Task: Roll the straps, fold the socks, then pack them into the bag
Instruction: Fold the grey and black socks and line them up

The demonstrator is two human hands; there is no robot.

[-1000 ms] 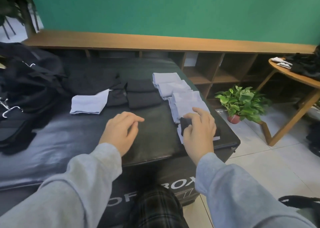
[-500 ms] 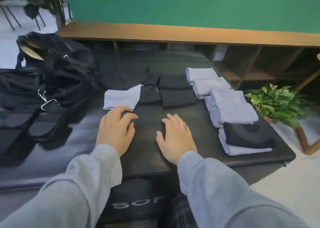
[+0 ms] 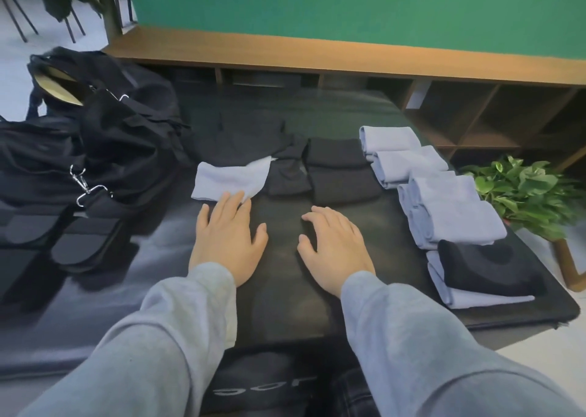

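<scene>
I see both hands flat on the black worktop [image 3: 285, 289], palms down. The left hand [image 3: 226, 242] has its grip wide, holding nothing, and its fingertips touch the near edge of a light sock [image 3: 231, 180]. This sock lies with its long axis left to right. The right hand [image 3: 336, 248] is also spread and empty. Folded socks [image 3: 444, 213] lie in a row at the right. The bag [image 3: 104, 144] is at the left.
</scene>
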